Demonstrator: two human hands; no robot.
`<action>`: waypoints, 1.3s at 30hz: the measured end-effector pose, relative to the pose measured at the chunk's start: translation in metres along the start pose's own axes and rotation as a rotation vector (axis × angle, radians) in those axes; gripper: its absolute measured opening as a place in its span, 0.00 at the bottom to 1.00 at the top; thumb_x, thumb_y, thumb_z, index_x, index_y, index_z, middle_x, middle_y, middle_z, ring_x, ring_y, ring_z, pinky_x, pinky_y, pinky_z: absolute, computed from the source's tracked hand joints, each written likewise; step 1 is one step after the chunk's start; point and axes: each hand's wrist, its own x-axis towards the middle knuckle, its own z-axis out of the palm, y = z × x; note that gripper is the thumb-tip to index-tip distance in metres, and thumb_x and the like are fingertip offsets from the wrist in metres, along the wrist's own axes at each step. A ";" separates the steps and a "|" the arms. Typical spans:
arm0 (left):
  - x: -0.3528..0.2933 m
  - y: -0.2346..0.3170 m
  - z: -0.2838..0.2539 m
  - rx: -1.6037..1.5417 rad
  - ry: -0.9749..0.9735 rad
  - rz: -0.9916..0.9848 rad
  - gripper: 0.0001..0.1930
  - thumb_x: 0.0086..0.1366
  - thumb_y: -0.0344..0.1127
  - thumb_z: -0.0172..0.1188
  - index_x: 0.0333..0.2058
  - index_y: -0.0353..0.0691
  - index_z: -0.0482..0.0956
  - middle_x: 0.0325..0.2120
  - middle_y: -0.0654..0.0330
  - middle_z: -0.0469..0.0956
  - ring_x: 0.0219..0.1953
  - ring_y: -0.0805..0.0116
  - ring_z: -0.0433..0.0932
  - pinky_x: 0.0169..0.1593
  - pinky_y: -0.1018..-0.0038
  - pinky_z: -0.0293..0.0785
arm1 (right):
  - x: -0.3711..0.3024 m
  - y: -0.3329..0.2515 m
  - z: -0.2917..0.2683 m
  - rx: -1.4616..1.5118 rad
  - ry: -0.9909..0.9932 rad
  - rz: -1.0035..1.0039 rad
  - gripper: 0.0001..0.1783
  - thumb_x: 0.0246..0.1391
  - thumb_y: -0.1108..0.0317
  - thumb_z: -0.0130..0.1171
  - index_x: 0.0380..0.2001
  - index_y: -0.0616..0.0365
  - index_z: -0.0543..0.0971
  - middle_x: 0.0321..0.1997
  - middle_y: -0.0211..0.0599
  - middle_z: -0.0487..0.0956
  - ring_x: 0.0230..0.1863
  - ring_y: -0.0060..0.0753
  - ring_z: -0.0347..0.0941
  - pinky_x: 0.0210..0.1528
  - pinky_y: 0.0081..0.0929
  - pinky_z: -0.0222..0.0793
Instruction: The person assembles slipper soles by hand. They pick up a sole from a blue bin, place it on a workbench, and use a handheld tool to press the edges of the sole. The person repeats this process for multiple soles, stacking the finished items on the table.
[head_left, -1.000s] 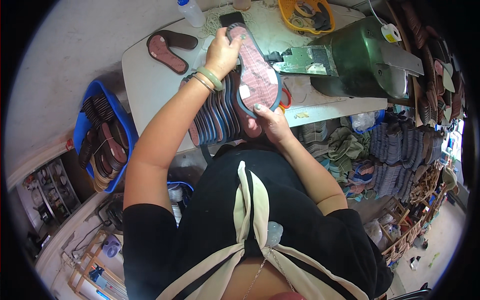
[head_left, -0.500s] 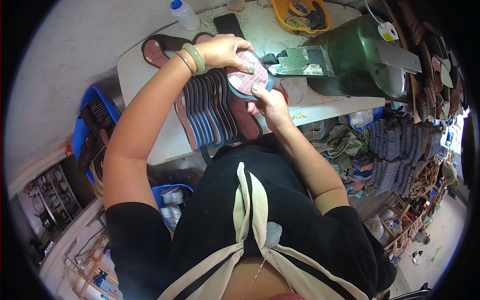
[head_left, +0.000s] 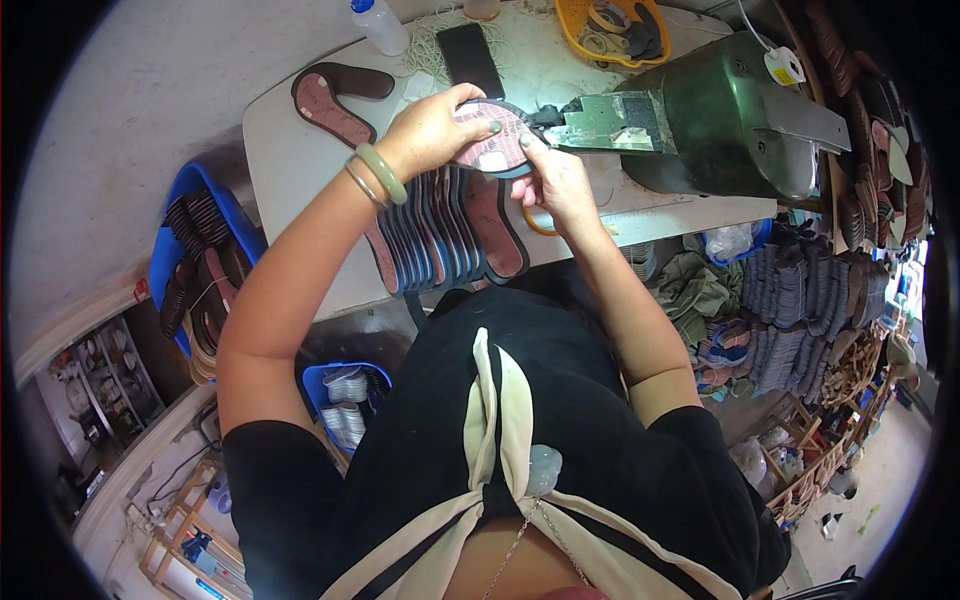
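A shoe insole [head_left: 482, 153] with a pink printed face, a dark rim and a small white patch is between my hands, beside the tip of a green sewing machine's arm [head_left: 603, 122]. My left hand [head_left: 432, 130] grips its left part, with the thumb pressed on the pink face. At the right edge, my right hand [head_left: 558, 182] pinches the rim between thumb and fingers. Below the hands lies a packed row of insoles [head_left: 425, 235] with dark and blue edges. One pink insole [head_left: 495, 225] lies at the row's right end. My left forearm carries a pale green bangle.
Dark and pink insoles [head_left: 335, 105] lie at the table's far left. A phone [head_left: 469, 60], a clear bottle [head_left: 380, 28] and a yellow basket [head_left: 600, 55] stand along the back. Blue bins [head_left: 225, 215] sit beside the table; stacked grey pieces [head_left: 800, 285] fill the right side.
The insole between my hands has been turned, and its white patch now sits lower, toward the middle. My left hand has shifted left and down along it; more of the phone shows.
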 end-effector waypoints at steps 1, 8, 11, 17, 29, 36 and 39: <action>-0.004 0.000 0.003 0.036 0.041 -0.004 0.25 0.56 0.47 0.63 0.51 0.42 0.74 0.40 0.48 0.81 0.43 0.52 0.80 0.46 0.65 0.74 | 0.000 0.000 0.000 -0.004 0.012 0.007 0.23 0.60 0.49 0.54 0.23 0.58 0.78 0.16 0.34 0.77 0.12 0.17 0.66 0.16 0.14 0.56; -0.037 0.022 0.027 0.072 0.222 -0.091 0.25 0.58 0.46 0.61 0.52 0.41 0.71 0.37 0.43 0.80 0.42 0.46 0.79 0.46 0.60 0.74 | -0.001 0.003 0.003 -0.002 0.088 -0.063 0.23 0.61 0.51 0.53 0.24 0.60 0.78 0.16 0.36 0.78 0.14 0.17 0.67 0.18 0.15 0.59; -0.038 0.015 0.036 0.012 0.262 -0.070 0.26 0.58 0.48 0.61 0.52 0.41 0.71 0.37 0.42 0.80 0.42 0.45 0.79 0.46 0.60 0.74 | -0.004 0.004 0.002 -0.009 0.111 -0.092 0.21 0.62 0.55 0.51 0.26 0.64 0.79 0.18 0.38 0.78 0.15 0.20 0.70 0.19 0.16 0.62; -0.032 0.015 0.040 0.002 0.300 -0.064 0.31 0.57 0.52 0.63 0.51 0.36 0.70 0.37 0.43 0.80 0.42 0.47 0.79 0.47 0.61 0.74 | -0.023 0.043 -0.005 -0.088 -0.099 -0.202 0.17 0.64 0.60 0.50 0.35 0.65 0.77 0.29 0.37 0.79 0.30 0.24 0.77 0.31 0.20 0.73; -0.006 0.005 0.042 0.016 0.425 -0.072 0.37 0.50 0.53 0.69 0.47 0.26 0.70 0.43 0.38 0.76 0.49 0.46 0.75 0.52 0.62 0.71 | -0.056 0.013 -0.020 0.234 -0.296 0.092 0.17 0.62 0.65 0.52 0.50 0.65 0.71 0.39 0.42 0.79 0.36 0.28 0.78 0.36 0.25 0.78; 0.014 -0.004 0.042 -0.014 0.449 -0.059 0.35 0.50 0.54 0.69 0.42 0.24 0.73 0.43 0.38 0.74 0.48 0.46 0.74 0.53 0.63 0.70 | -0.065 -0.001 -0.040 0.085 -0.222 0.072 0.20 0.62 0.58 0.52 0.49 0.63 0.72 0.33 0.40 0.81 0.27 0.25 0.78 0.27 0.18 0.71; 0.023 -0.011 0.038 -0.100 0.416 -0.089 0.33 0.49 0.54 0.69 0.39 0.24 0.75 0.41 0.39 0.74 0.47 0.46 0.74 0.52 0.62 0.70 | -0.068 -0.012 -0.031 0.068 -0.154 0.109 0.20 0.62 0.60 0.51 0.51 0.63 0.71 0.35 0.41 0.82 0.27 0.25 0.79 0.26 0.16 0.72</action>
